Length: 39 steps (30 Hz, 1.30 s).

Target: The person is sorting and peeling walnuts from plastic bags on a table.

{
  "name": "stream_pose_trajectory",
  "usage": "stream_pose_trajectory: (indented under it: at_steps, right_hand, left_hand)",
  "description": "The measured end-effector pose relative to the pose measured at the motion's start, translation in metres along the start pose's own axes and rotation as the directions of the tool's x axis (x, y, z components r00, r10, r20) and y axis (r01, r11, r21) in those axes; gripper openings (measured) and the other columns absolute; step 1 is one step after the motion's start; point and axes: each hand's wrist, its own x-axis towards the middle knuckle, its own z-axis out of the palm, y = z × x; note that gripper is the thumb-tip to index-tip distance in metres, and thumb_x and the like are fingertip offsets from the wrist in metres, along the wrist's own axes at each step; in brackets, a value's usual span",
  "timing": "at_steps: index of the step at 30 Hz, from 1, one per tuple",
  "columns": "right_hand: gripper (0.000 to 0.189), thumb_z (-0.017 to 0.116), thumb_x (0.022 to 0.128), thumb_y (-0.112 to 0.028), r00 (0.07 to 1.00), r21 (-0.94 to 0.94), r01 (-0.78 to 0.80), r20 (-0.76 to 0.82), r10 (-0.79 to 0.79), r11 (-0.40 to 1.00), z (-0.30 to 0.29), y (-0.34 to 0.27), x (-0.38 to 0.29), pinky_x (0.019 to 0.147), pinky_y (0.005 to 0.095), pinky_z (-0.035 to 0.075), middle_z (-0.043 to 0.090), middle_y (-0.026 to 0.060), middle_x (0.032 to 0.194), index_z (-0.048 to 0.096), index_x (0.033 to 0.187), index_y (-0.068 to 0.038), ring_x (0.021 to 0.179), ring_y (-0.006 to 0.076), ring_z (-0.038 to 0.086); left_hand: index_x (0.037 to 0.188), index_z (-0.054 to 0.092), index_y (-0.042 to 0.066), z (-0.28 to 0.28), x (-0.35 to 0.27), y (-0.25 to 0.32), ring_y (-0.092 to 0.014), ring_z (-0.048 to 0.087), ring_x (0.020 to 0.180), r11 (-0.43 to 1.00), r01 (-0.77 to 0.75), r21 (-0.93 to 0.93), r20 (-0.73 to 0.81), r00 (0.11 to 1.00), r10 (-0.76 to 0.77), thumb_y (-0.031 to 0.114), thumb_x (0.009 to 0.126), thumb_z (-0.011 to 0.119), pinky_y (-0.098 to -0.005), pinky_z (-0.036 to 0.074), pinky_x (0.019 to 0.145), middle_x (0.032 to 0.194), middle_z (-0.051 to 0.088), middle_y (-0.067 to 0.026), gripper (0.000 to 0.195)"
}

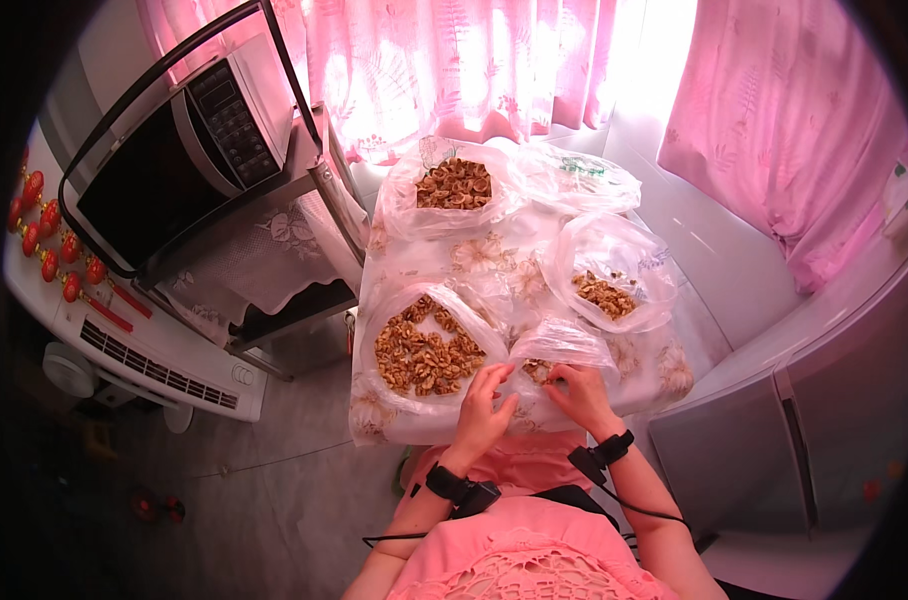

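My left hand (485,409) is at the right edge of an open plastic bag (405,409) of walnut kernels (427,352). Its fingers are apart, and I see nothing held in them. At the mouth of a smaller plastic bag (562,341), my right hand (583,394) has its thumb and fingertips against walnut pieces (536,370). Whether it grips one is too small to tell, and the hand hides part of that bag. Farther right, another clear bag (652,281) contains smaller walnut pieces (605,295). A bag at the back (401,199) has walnut shells (455,184) in it.
A flowered cloth (484,255) covers the table. A crumpled plastic bag (585,180) lies at its back right corner. Left of the table, a microwave oven (191,150) stands on a metal rack (326,187). Pink curtains (439,67) hang behind, and a grey refrigerator (731,450) stands at right.
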Motion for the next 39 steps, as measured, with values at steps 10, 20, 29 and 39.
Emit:
stream_pose_trajectory:
  at_steps: [10,20,29,39]
  right_hand:
    - [0.015,0.070,0.070,-0.010,0.999,-0.024,0.037,-0.016,-0.037,0.999,-0.005,-0.007,-0.003,0.072,0.0391,0.049,0.065,0.0109,0.087,0.064,0.083,-0.007,0.083,0.0308,0.062]
    - [0.015,0.071,0.070,-0.006,0.999,0.010,-0.030,0.018,0.030,1.000,-0.007,-0.004,-0.007,0.074,0.0385,0.049,0.065,0.0122,0.089,0.064,0.083,-0.006,0.084,0.0315,0.062]
    - [0.016,0.072,0.072,-0.006,0.996,0.160,-0.079,-0.035,0.086,0.984,-0.005,-0.005,-0.009,0.068,0.0341,0.051,0.066,0.0104,0.083,0.065,0.087,-0.004,0.076,0.0260,0.065]
    - [0.016,0.071,0.076,-0.005,0.984,0.292,-0.143,-0.065,0.168,0.946,-0.004,-0.008,-0.009,0.067,0.0270,0.051,0.069,0.0096,0.082,0.065,0.091,-0.001,0.071,0.0170,0.066]
  left_hand:
    - [0.124,0.054,0.003,0.002,-0.001,0.001,-0.020,0.056,0.105,1.000,0.006,0.015,0.004,1.000,-0.006,0.004,0.081,0.063,-0.0300,0.047,0.083,0.120,0.053,-0.0081,0.045]
    - [0.124,0.054,0.002,0.003,-0.001,-0.004,-0.019,0.056,0.105,1.000,-0.001,0.008,0.001,1.000,0.001,0.005,0.080,0.064,-0.0298,0.048,0.082,0.120,0.053,-0.0083,0.045]
    - [0.117,0.059,0.005,0.005,0.001,0.001,-0.017,0.059,0.094,1.000,-0.018,-0.024,-0.045,0.999,0.017,0.001,0.079,0.063,-0.0287,0.050,0.076,0.113,0.055,-0.0075,0.038]
    - [0.104,0.065,0.005,0.002,0.003,0.009,-0.014,0.060,0.078,0.996,-0.024,-0.082,-0.116,0.993,0.015,-0.002,0.080,0.062,-0.0270,0.050,0.068,0.097,0.061,-0.0063,0.025]
